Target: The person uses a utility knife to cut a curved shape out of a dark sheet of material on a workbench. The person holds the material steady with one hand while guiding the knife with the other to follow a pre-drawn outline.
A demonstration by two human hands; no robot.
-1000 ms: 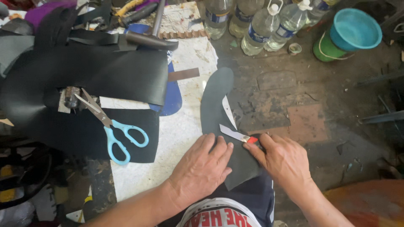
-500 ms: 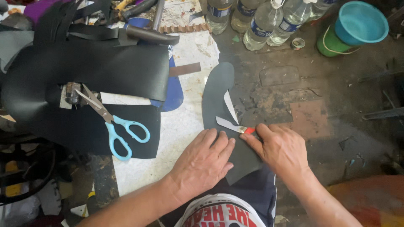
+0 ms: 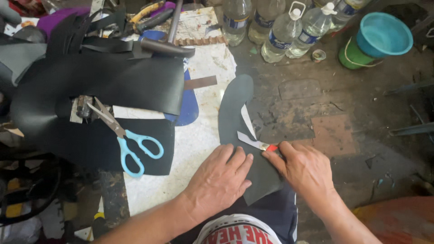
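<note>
A dark grey sole-shaped sheet [image 3: 235,106] lies at the edge of a white slab [image 3: 199,149]. My left hand [image 3: 219,180] presses flat on its near part, fingers spread. My right hand [image 3: 305,171] grips a small knife with a red handle [image 3: 260,144]; its blade rests on the sheet. A thin pale sliver [image 3: 247,121] curls up from the sheet's right edge, just beyond the blade.
Blue-handled scissors [image 3: 129,144] lie on black sheets [image 3: 104,90] at the left. A hammer [image 3: 167,43] lies at the back. Several plastic bottles [image 3: 280,31] and a teal bowl on a green tub [image 3: 382,36] stand on the dirt floor at the far right.
My right hand and the knife have shifted slightly along the sheet's edge. My left hand stays pressed on the sheet. The view has drifted a little.
</note>
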